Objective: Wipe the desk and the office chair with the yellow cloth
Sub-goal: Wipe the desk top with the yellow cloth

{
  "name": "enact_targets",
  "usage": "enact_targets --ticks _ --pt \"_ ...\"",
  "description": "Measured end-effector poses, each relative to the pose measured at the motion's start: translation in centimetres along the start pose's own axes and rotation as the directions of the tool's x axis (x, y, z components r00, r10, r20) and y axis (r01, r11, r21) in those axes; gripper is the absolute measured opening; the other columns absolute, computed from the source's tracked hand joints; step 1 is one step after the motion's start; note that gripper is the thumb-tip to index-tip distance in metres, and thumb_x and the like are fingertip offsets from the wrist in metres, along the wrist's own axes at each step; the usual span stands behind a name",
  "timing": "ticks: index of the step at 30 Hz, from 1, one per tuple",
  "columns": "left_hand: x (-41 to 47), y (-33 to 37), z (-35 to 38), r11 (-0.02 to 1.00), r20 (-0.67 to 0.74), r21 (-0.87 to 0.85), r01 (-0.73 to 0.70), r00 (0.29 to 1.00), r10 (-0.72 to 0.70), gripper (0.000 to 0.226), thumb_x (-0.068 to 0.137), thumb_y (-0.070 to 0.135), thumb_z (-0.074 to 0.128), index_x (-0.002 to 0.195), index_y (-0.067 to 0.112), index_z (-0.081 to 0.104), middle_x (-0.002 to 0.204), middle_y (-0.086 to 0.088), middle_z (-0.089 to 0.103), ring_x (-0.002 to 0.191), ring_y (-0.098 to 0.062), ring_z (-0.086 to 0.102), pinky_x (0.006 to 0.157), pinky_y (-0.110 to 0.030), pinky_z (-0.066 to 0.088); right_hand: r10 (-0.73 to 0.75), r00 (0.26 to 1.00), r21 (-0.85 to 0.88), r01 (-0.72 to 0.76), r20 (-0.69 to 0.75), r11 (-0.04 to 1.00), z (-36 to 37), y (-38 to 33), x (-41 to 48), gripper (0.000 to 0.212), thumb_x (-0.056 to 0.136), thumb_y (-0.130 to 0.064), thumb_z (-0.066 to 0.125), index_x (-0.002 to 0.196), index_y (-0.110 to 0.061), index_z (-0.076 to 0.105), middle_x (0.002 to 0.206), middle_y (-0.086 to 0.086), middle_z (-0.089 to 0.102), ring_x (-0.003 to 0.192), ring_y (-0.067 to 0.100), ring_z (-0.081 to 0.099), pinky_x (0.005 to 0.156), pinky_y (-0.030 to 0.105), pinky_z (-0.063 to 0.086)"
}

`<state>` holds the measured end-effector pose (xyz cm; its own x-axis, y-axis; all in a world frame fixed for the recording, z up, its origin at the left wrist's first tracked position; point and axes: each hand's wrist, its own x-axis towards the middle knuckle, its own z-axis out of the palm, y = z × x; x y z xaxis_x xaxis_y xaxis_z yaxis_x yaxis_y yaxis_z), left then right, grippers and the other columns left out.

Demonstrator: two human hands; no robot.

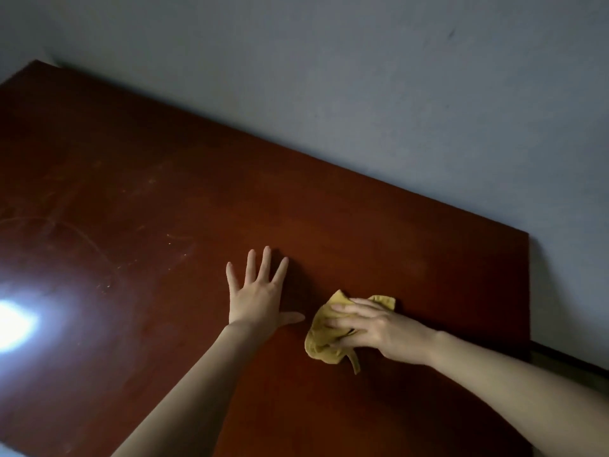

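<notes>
We've got a dark reddish-brown desk (197, 192) that looks like varnished wood, glossy enough to throw a bright glare at lower left, with dusty smears there. The yellow cloth (324, 338) looks soft and crumpled. The wall (362, 77) looks like matt paint, faintly scuffed.

Dim room here. A plain blue-grey wall (362, 77) fills the back, with a small dark scuff (451, 34) high on the right. The reddish-brown table (131, 159) stands against it, a bright white glare (13, 321) blooming on its left side. Beyond its right edge, a dark strip (566, 362) runs low.
</notes>
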<state>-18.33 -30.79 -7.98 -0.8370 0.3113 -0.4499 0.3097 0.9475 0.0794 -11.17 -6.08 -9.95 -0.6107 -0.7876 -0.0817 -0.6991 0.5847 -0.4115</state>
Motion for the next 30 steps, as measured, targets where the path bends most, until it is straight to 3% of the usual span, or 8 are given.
enact_targets --ticks 4,10,14,19,25,28,30 --pt "0.7 1.9 0.1 0.994 0.041 0.045 0.104 0.994 -0.106 0.126 0.064 0.087 0.043 0.149 0.018 -0.019 0.158 -0.016 -0.017 0.145 -0.037 -0.013 0.105 -0.071 -0.003 0.147 0.989 0.022 -0.147 -0.026 0.989 -1.6 3.0 -2.4 0.063 0.077 0.018 0.058 0.124 -0.024 0.062 0.145 0.001 0.043 0.14 0.022 0.026 0.111 0.046 0.029" --pt "0.8 2.4 0.7 0.986 0.022 0.131 0.108 0.994 -0.111 0.13 0.062 0.089 0.041 0.148 0.012 -0.021 0.156 -0.022 -0.016 0.145 -0.041 -0.009 0.106 -0.07 -0.003 0.348 0.935 -0.017 -0.35 -0.07 0.937 -4.0 8.1 -2.8 0.085 0.072 0.029 0.048 0.135 -0.027 0.05 0.15 -0.003 0.029 0.143 0.022 0.017 0.116 0.04 0.018" --pt "1.0 2.3 1.0 0.984 0.006 0.146 0.098 0.995 -0.1 0.13 0.062 0.09 0.038 0.146 0.011 -0.023 0.156 -0.023 -0.017 0.144 -0.042 -0.009 0.107 -0.068 -0.005 0.505 0.855 0.046 -0.503 -0.118 0.863 -5.9 11.4 -0.9 0.092 0.071 0.031 0.042 0.139 -0.03 0.035 0.152 -0.007 0.022 0.144 0.017 0.01 0.118 0.038 0.011" --pt "0.9 2.0 1.4 0.987 -0.018 0.13 0.099 0.995 -0.097 0.129 0.062 0.09 0.037 0.139 0.013 -0.032 0.156 -0.02 -0.021 0.145 -0.039 -0.012 0.106 -0.068 -0.008 0.642 0.749 0.047 -0.644 -0.165 0.764 -7.8 14.9 3.3 0.084 0.079 0.027 0.04 0.144 -0.026 0.031 0.157 0.001 0.016 0.146 0.021 0.007 0.117 0.033 0.01" --pt "-0.6 1.3 2.7 0.994 -0.115 0.026 0.106 0.988 -0.102 0.118 0.062 0.091 0.025 0.131 0.024 -0.042 0.156 -0.01 -0.027 0.141 -0.033 -0.026 0.102 -0.065 -0.02 0.74 0.627 -0.021 -0.766 -0.243 0.643 -7.9 15.3 8.9 0.072 0.088 0.011 0.047 0.148 -0.026 0.029 0.157 0.004 0.019 0.145 0.029 0.01 0.116 0.043 0.02" --pt "-2.3 0.6 3.6 0.99 -0.133 -0.041 0.137 0.981 -0.142 0.115 0.06 0.091 0.022 0.135 0.026 -0.038 0.152 -0.006 -0.033 0.136 -0.03 -0.034 0.103 -0.062 -0.022 0.772 0.572 -0.023 -0.807 -0.277 0.59 -7.6 14.2 10.6 0.064 0.093 0.002 0.045 0.148 -0.028 0.028 0.157 0.004 0.019 0.144 0.031 0.01 0.115 0.044 0.022" --pt "-3.6 0.0 4.1 0.981 -0.118 -0.071 0.181 0.975 -0.188 0.116 0.059 0.091 0.023 0.137 0.026 -0.034 0.148 -0.004 -0.036 0.135 -0.029 -0.035 0.104 -0.061 -0.02 0.777 0.574 -0.011 -0.806 -0.259 0.592 -7.4 13.3 11.6 0.062 0.095 0.0 0.042 0.148 -0.028 0.028 0.158 0.003 0.016 0.144 0.031 0.008 0.115 0.044 0.02"
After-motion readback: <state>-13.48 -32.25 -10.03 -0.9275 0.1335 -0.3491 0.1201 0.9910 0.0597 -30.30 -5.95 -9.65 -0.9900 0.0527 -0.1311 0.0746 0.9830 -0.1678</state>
